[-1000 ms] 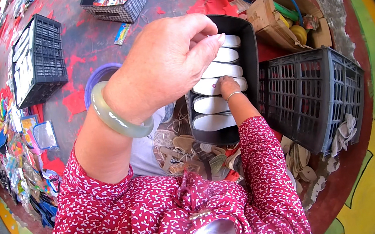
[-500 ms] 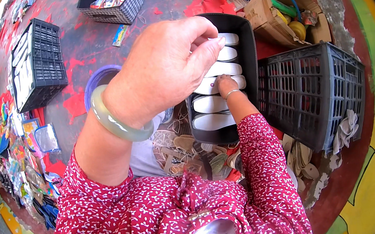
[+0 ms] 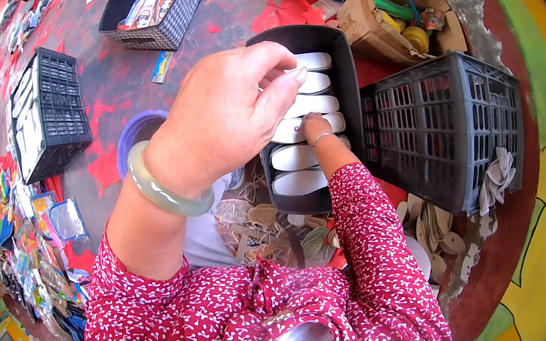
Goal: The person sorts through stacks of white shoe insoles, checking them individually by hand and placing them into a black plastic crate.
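Left hand (image 3: 226, 107): raised, back uppermost, thumb tip close to the curled forefinger; whether anything is pinched between them cannot be told.
Left wrist: ringed by a pale green, glossy round bangle (image 3: 155, 183).
Right hand (image 3: 317, 124): lowered, fingers bent onto the white, elongated, round-ended piece with a small reddish dot (image 3: 287, 131); whether it grips or only touches cannot be told.
White row: further white, elongated, round-ended pieces (image 3: 295, 157) lie side by side, beyond and nearer than the right hand.
Bin: black, deep, round-cornered container (image 3: 342, 66), around the row and beneath the right hand.
Right of right hand: grey slatted plastic crate (image 3: 413, 123); farther off, an open brown cardboard box (image 3: 358, 22).
Left of left hand: purple round-rimmed vessel (image 3: 126, 146), partly hidden by the forearm; well apart, a black plastic lattice crate (image 3: 62, 109) bearing white pieces.
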Demonstrator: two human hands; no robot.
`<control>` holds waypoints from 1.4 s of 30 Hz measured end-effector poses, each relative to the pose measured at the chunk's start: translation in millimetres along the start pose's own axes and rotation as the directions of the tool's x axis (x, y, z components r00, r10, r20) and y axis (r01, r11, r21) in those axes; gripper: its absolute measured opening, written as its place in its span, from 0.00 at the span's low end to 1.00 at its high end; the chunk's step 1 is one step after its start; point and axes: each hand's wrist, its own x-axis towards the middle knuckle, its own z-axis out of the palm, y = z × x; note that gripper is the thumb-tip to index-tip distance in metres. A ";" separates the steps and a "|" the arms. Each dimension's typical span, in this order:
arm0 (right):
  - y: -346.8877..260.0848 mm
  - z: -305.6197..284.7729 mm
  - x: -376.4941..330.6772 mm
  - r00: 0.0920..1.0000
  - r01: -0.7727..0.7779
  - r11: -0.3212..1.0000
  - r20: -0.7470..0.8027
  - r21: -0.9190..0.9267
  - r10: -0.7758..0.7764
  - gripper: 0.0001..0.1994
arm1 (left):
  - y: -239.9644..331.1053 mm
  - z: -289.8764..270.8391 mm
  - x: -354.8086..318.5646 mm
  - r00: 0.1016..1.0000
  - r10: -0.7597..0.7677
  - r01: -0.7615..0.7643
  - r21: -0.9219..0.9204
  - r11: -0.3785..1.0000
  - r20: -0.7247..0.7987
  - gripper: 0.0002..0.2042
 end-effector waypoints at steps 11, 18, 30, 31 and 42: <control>-3.8 -84.0 -62.2 0.991 0.088 0.983 -0.083 -0.164 -0.103 0.10 | 1.3 20.2 12.5 0.987 0.157 -0.155 0.100 0.983 -0.019 0.11; 16.5 -207.6 -194.9 0.998 0.070 0.989 0.003 -0.132 -0.070 0.09 | -26.6 43.0 41.0 0.992 0.118 -0.120 -0.069 0.990 -0.039 0.07; 71.9 64.4 -543.9 0.746 0.269 -0.398 0.072 0.877 0.662 0.15 | -38.2 68.3 60.8 0.966 0.236 -0.226 0.101 0.969 -0.105 0.14; 56.6 109.9 -553.2 0.741 0.326 -0.567 0.168 0.757 0.650 0.15 | -36.9 73.9 59.7 0.966 0.241 -0.228 0.128 0.965 -0.097 0.14; 20.5 279.4 -561.3 0.402 0.188 -0.834 0.734 0.518 0.547 0.09 | -41.6 108.3 66.5 0.974 0.222 -0.226 0.317 0.921 0.052 0.16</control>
